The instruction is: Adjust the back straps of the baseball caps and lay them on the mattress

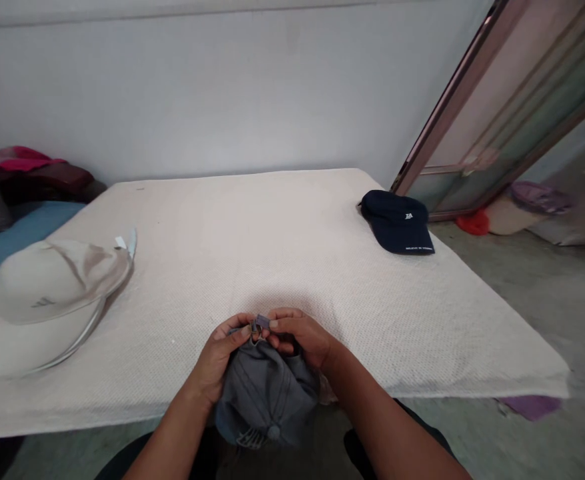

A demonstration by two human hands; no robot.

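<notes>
Two hands have the grey cap (267,387) at the near edge of the bench (247,227), its crown hanging partly past that edge. From where I'm standing, the left hand (217,353) has its fingers closed on the cap's back by the small metal buckle (254,327), and the right hand (305,337) pinches the strap (263,323) between thumb and fingers. I'd judge the thing light and soft, a cloth crown that creases easily, with nothing fragile about it; the strap looks narrow and a bit fiddly. Thumb and fingertip holds suit it best, one beside the buckle, one on the strap's end. The textured cover should grip rather than slide. Most room to move lies forward, between the pale cap (55,280) on the left and the navy cap (395,220) by the right edge, as far as the wall (197,100).
</notes>
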